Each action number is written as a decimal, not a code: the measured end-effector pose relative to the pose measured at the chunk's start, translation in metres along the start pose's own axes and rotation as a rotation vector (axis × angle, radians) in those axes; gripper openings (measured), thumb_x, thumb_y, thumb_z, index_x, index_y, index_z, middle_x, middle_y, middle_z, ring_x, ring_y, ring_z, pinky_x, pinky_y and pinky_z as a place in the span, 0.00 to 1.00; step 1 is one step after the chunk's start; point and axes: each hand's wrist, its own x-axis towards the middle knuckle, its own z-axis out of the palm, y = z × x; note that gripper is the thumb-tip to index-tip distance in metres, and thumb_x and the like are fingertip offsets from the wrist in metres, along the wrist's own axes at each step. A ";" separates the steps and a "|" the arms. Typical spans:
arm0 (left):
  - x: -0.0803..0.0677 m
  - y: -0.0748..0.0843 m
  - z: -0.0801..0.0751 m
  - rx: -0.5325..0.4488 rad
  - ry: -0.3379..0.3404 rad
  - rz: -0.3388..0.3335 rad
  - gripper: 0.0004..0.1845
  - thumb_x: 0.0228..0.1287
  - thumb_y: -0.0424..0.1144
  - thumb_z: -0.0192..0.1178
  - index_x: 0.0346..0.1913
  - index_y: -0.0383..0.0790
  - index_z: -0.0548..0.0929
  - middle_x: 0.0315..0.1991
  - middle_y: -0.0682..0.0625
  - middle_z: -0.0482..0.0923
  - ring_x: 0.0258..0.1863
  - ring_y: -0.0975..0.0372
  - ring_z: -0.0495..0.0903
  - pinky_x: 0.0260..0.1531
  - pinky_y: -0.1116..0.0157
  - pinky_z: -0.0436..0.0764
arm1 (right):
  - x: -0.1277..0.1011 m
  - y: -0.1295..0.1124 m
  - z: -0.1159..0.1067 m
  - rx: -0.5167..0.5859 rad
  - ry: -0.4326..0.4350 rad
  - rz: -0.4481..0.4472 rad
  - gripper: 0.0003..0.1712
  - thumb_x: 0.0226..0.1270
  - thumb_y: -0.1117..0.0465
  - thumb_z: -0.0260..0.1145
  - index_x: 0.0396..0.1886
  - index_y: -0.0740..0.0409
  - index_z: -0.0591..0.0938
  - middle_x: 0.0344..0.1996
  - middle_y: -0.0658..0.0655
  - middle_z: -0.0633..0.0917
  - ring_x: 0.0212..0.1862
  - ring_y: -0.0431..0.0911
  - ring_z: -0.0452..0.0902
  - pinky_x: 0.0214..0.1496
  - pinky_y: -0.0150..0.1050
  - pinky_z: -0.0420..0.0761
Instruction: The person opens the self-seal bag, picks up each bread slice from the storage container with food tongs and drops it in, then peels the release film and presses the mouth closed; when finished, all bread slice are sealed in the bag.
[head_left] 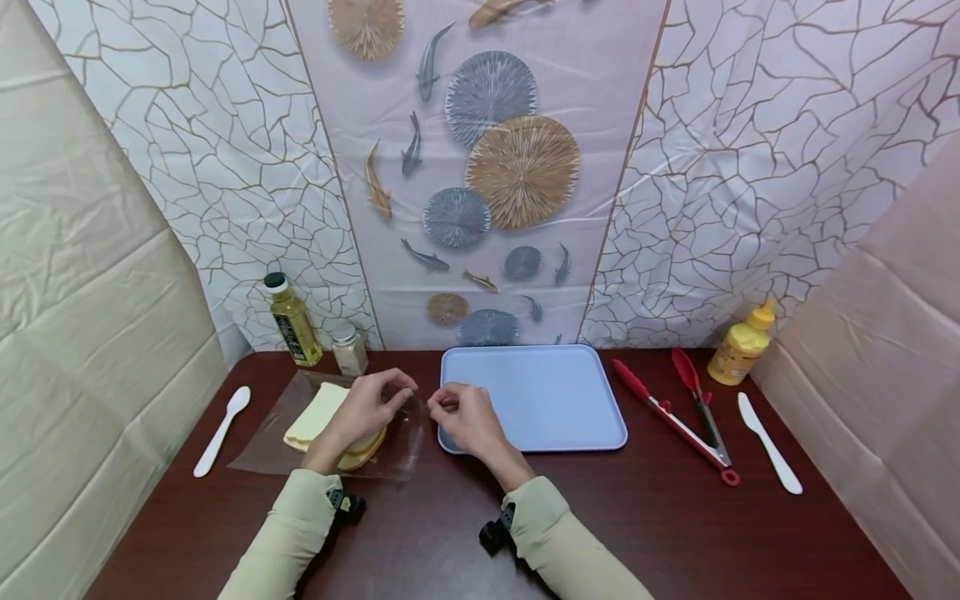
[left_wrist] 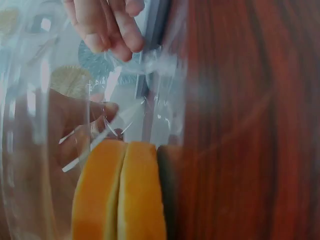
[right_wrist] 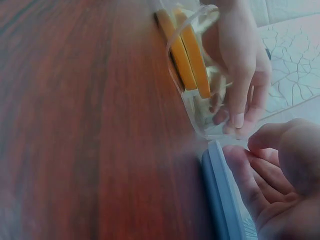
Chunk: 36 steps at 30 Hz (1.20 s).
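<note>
A clear plastic bag (head_left: 262, 442) lies on the left of the table with stacked bread slices (head_left: 321, 410) in it, their orange-brown crusts (left_wrist: 142, 185) close up in the left wrist view. My left hand (head_left: 365, 408) reaches over the bread and pinches the film by the bag's right-hand end. My right hand (head_left: 471, 421) faces it from the right, thumb and fingertips drawn together at the same edge of film. The thin film is hard to make out between the right fingertips. Beneath the right hand is the left end of a light blue tray (head_left: 547, 400).
A white spoon (head_left: 223, 429), an oil bottle (head_left: 295, 325) and a shaker jar (head_left: 348, 350) stand or lie left. On the right are red-tipped tongs (head_left: 686, 425), a yellow squeeze bottle (head_left: 742, 346) and a white knife (head_left: 768, 442). Fabric walls enclose the table.
</note>
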 end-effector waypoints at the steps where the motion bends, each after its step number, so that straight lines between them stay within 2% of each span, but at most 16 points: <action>1: 0.000 0.000 0.000 -0.005 -0.005 -0.006 0.04 0.79 0.36 0.66 0.49 0.44 0.90 0.42 0.53 0.92 0.39 0.64 0.87 0.44 0.60 0.86 | 0.000 0.001 -0.001 0.005 -0.006 0.001 0.04 0.75 0.64 0.71 0.39 0.56 0.91 0.36 0.53 0.94 0.40 0.43 0.92 0.45 0.33 0.89; 6: -0.001 -0.001 0.000 -0.027 -0.016 -0.037 0.05 0.80 0.37 0.65 0.49 0.44 0.90 0.42 0.53 0.92 0.40 0.64 0.88 0.43 0.63 0.85 | -0.001 0.004 -0.008 0.004 -0.017 -0.001 0.04 0.75 0.63 0.71 0.38 0.55 0.91 0.34 0.52 0.92 0.38 0.42 0.88 0.43 0.32 0.86; 13: -0.003 -0.005 0.002 -0.031 -0.013 -0.036 0.04 0.79 0.38 0.67 0.47 0.45 0.90 0.39 0.55 0.91 0.38 0.64 0.88 0.43 0.62 0.86 | -0.010 0.012 -0.022 -0.038 -0.070 -0.007 0.04 0.73 0.64 0.72 0.35 0.55 0.90 0.30 0.51 0.90 0.34 0.39 0.84 0.40 0.29 0.83; 25: -0.005 -0.009 0.002 -0.024 -0.021 -0.036 0.03 0.78 0.40 0.67 0.45 0.47 0.91 0.39 0.56 0.91 0.40 0.64 0.88 0.45 0.62 0.85 | -0.029 0.019 -0.054 -0.053 -0.188 -0.093 0.05 0.72 0.66 0.70 0.35 0.54 0.89 0.30 0.49 0.88 0.35 0.40 0.82 0.41 0.32 0.83; 30: -0.003 -0.010 0.001 -0.024 -0.021 -0.035 0.03 0.78 0.40 0.68 0.45 0.48 0.91 0.40 0.56 0.91 0.41 0.64 0.87 0.46 0.62 0.86 | -0.041 0.027 -0.073 -0.049 -0.232 -0.073 0.06 0.72 0.65 0.71 0.34 0.51 0.88 0.29 0.47 0.87 0.34 0.38 0.81 0.41 0.33 0.82; 36: -0.004 -0.012 0.000 -0.047 -0.031 -0.037 0.03 0.78 0.40 0.68 0.45 0.47 0.91 0.39 0.56 0.91 0.40 0.65 0.87 0.43 0.66 0.86 | -0.055 0.034 -0.095 -0.042 -0.260 -0.060 0.05 0.72 0.64 0.72 0.35 0.51 0.89 0.29 0.46 0.86 0.34 0.38 0.81 0.40 0.33 0.83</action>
